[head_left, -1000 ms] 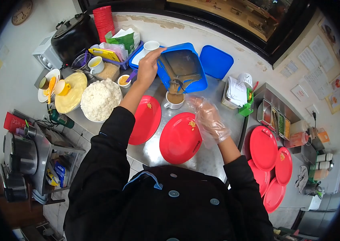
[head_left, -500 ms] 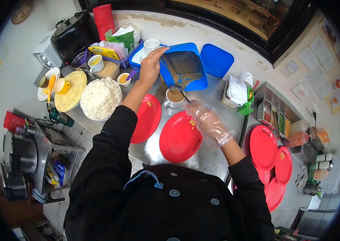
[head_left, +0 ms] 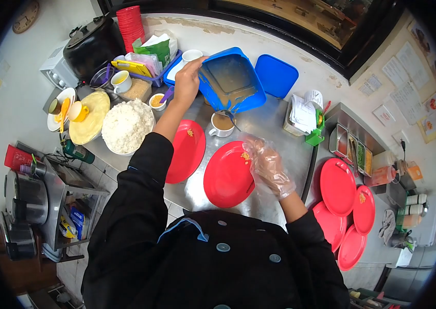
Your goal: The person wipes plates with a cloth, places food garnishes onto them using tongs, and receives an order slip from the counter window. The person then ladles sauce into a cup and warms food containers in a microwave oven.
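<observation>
My left hand (head_left: 188,81) grips the left rim of a blue plastic container (head_left: 253,98), tilted toward me with brown sauce (head_left: 230,77) coating its inside. Below its lower edge stands a white cup (head_left: 221,133) partly filled with the same sauce. In a clear plastic glove, my right hand (head_left: 270,167) is closed on the handle of a spoon (head_left: 224,113), whose bowl is at the container's lower edge above the cup. Under and beside that hand lies a red oval plate (head_left: 225,177) with yellow bits on it. Another red plate (head_left: 186,154) sits under my left forearm.
A heaped bowl of rice (head_left: 128,126) stands at the left, beside a bowl with a yellow covering (head_left: 94,121). A blue lid (head_left: 276,76) leans at the back wall. Several red plates (head_left: 337,185) and metal food trays (head_left: 359,152) occupy the right counter.
The blue container has tipped more steeply, its far side rising. My right hand has shifted slightly down toward me, with the spoon still at the container's edge.
</observation>
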### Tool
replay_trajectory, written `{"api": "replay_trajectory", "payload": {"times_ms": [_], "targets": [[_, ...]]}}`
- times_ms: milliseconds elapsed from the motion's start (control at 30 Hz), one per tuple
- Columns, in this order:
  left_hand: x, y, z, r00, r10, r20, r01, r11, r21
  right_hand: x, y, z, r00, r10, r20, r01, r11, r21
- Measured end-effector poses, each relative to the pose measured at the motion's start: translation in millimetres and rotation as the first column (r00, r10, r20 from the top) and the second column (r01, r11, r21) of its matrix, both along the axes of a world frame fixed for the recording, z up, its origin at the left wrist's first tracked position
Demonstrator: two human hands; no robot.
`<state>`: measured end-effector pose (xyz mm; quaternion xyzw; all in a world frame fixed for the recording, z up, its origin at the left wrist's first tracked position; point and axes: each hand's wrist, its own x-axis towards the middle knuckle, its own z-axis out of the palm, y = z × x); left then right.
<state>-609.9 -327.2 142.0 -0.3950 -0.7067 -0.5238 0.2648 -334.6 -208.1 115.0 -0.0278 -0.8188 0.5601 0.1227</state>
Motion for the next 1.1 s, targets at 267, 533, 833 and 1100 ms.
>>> {"api": "replay_trajectory", "payload": {"times_ms": [267, 533, 833, 1100], "targets": [[-19, -13, 11, 0.989, 0.140, 0.054, -0.142, 0.989, 0.034, 6, 0, -18, 0.932, -0.288, -0.220, 0.328, 0.928, 0.174], [-28, -27, 12, 0.942, 0.265, 0.206, -0.259, 0.964, -0.058, -12, -13, -19, 0.889, -0.424, -0.171, 0.358, 0.878, -0.319], [-44, -31, -12, 0.891, 0.400, 0.217, -0.384, 0.916, -0.111, -8, -19, -11, 0.895, -0.415, -0.164, 0.335, 0.867, -0.368], [-57, -21, -28, 0.716, 0.281, 0.639, -0.258, 0.957, -0.131, 1, -4, -30, 0.907, -0.378, -0.182, 0.381, 0.924, -0.021]]}}
